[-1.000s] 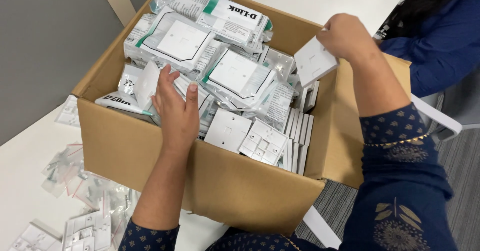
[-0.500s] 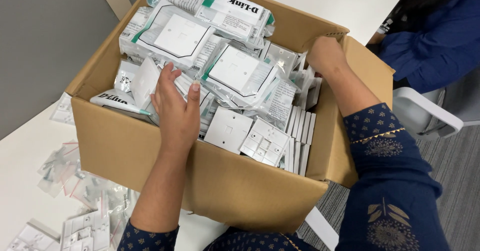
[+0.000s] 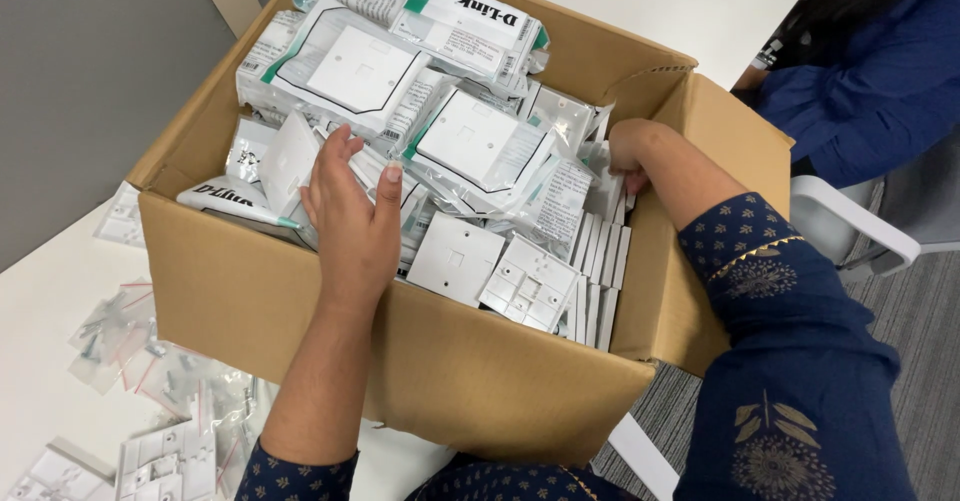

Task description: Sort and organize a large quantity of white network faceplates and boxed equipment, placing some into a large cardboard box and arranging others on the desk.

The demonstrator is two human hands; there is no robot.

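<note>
Deep in the centre of the frame, the left hand (image 3: 350, 223) lay flat, its grip wide with fingers spread over clear plastic-bagged white square wall plates (image 3: 470, 146) piled in the open brown cardboard box (image 3: 300, 301). At centre right the right hand (image 3: 630, 151) reached down to the row of bare white plates standing on edge (image 3: 598, 261) (its grip hidden, so I cannot tell). Small clear bags (image 3: 130, 336) littered the white tabletop (image 3: 40, 361) at lower left.

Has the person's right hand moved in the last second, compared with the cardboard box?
Yes. The right hand has gone down from above the far right corner of the cardboard box into the box, next to the row of upright white plates.
</note>
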